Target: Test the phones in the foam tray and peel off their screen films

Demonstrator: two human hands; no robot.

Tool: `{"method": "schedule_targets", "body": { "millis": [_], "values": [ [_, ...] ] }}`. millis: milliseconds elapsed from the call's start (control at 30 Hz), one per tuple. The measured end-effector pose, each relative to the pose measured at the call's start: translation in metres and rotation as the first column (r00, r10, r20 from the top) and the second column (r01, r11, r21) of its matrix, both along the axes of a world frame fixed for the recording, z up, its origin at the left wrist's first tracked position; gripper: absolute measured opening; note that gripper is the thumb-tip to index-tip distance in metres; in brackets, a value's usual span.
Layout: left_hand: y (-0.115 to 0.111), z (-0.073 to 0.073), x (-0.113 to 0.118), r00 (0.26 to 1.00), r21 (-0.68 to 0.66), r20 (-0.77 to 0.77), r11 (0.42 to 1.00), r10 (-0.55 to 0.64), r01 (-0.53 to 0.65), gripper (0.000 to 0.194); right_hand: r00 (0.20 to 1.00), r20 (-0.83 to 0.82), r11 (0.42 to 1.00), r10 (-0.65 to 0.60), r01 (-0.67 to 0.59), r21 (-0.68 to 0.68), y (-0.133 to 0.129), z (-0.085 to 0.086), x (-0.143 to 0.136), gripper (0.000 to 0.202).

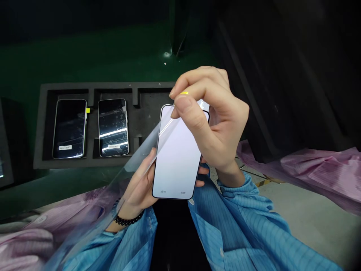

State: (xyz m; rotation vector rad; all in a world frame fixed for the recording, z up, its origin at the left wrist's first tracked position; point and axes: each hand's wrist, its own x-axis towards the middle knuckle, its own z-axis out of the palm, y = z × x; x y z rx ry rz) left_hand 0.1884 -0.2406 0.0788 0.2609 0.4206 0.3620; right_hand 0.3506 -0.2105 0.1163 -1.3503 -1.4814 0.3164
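A smartphone (178, 162) with a lit, nearly white screen and small characters along its bottom edge rests in my left hand (141, 184), whose fingers wrap round it from behind. Above the phone's top end, my right hand (216, 116) is closed in a pinch between thumb and fingers. A bit of a yellow tab (184, 93) shows at that pinch. From there a clear plastic film (135, 156) stretches down to the left, over my left hand and wrist. Whether the film still touches the screen I cannot tell.
A dark grey foam tray (70, 164) lies behind on the green surface (113, 60). In its recesses lie a dark phone with a yellow tab (69, 130) and another dark phone (113, 130) with glare. Pink sleeves (318, 169) of people nearby show at both sides.
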Motion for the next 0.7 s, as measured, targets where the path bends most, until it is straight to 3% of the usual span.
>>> {"method": "schedule_targets", "body": {
  "millis": [100, 200, 300, 400, 500, 567, 700],
  "values": [
    [0.002, -0.001, 0.0, 1.0, -0.005, 0.013, 1.0, -0.011, 0.011, 0.067, 0.996, -0.05, 0.993, 0.077, -0.072, 0.089, 0.003, -0.001, 0.002, 0.03],
    [0.002, -0.002, 0.001, 0.993, -0.041, 0.115, 0.999, 0.013, -0.008, 0.067, 0.985, -0.083, 0.963, 0.15, -0.126, 0.237, 0.002, -0.002, 0.01, 0.045],
    [0.003, -0.004, 0.001, 0.978, -0.091, 0.157, 0.988, 0.138, -0.125, 0.06, 0.996, -0.061, 0.967, 0.072, -0.055, 0.248, -0.007, -0.003, 0.025, 0.049],
    [0.008, -0.007, -0.007, 0.974, -0.08, 0.055, 0.973, 0.22, -0.215, 0.053, 1.0, -0.027, 0.967, -0.013, 0.02, 0.253, -0.022, -0.011, 0.043, 0.046],
    [0.021, -0.009, -0.021, 0.946, 0.025, -0.186, 0.964, 0.264, -0.264, 0.058, 0.999, -0.029, 0.979, -0.033, 0.038, 0.202, -0.035, -0.026, 0.062, 0.04],
    [0.033, -0.011, -0.027, 0.888, 0.161, -0.325, 0.944, 0.325, -0.287, 0.061, 0.999, -0.014, 0.989, -0.045, 0.047, 0.138, -0.043, -0.036, 0.072, 0.039],
    [0.056, -0.019, -0.024, 0.764, 0.473, -0.428, 0.84, 0.483, -0.266, 0.063, 0.988, 0.15, 0.999, 0.024, -0.019, -0.033, -0.056, -0.055, 0.085, 0.033]
  ]
}}
